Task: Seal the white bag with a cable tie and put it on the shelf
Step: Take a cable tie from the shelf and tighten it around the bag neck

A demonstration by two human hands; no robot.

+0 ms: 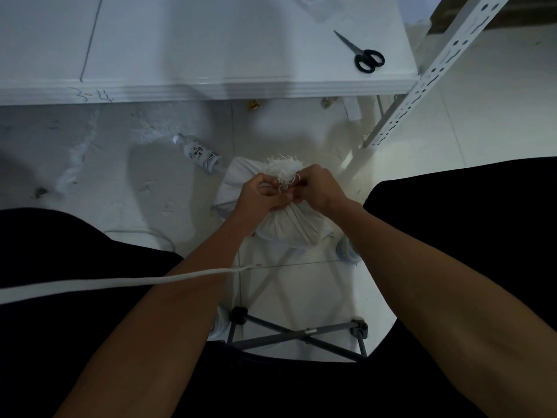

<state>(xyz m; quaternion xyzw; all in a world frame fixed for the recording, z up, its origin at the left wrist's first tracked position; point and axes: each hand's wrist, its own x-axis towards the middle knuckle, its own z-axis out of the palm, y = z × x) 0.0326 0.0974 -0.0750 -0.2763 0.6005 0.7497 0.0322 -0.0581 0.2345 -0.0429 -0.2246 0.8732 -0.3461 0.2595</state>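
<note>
On table edge — handwritten "3-4"

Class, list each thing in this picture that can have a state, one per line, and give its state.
white bag: on the floor, neck gathered, frayed top sticking up
left hand: gripping the bag's neck
right hand: gripping the bag's neck
scissors: closed, lying on the white table
bottle: lying on its side on the floor
</note>
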